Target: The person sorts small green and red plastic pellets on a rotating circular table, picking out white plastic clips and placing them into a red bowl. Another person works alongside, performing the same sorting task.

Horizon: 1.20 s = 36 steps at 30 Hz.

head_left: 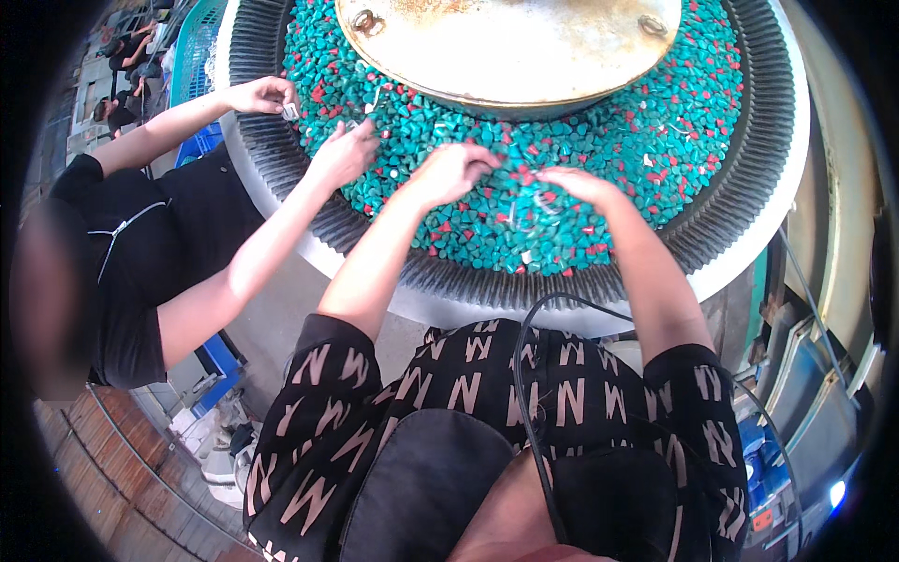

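A round machine bowl holds many small green and red cone-shaped media pieces. My left hand is over them in the middle, its fingers curled together at the tips; whatever they hold is hidden. Facing it from the right, my right hand reaches in with fingers stretched out to the left, their tips smeared by motion near the media. Just below those fingertips lies a pale curved piece, too blurred to name. A small pale flat piece rests on the media closer to me.
A large worn metal lid covers the bowl's centre. The ribbed dark wall and white rim curve around. At left, a co-worker's two hands work in the same media, one with a small metal piece. A black cable hangs before me.
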Available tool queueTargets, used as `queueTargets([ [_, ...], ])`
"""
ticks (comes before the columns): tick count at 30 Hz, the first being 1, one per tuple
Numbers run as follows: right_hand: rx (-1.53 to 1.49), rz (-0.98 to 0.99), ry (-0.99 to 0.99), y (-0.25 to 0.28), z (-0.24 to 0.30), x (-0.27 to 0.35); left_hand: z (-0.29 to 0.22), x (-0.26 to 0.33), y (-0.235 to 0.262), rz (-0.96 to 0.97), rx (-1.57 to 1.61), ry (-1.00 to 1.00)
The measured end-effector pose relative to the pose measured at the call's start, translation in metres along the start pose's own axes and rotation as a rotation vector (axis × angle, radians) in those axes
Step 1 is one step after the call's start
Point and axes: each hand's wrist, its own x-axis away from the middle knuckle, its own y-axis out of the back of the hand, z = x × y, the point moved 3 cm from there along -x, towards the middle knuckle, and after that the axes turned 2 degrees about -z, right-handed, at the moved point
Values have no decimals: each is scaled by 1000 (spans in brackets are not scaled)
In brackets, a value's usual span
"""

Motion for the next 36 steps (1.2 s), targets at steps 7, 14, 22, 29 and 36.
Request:
queueTargets([
  [7,-313,-140,-358,8,-35,3,4,-7,-61,360,-129,82],
  [14,-141,-86,-107,3,-11,15,17,-1,-74,445,-168,-58],
  [22,784,-568,7,-49,19,39,26,35,-28,434,526,212],
  [29,155,-497,677,-90,47,33,30,48,-35,399,513,124],
  [36,-267,-481,360,-50,28,37,8,65,-10,-32,460,191],
])
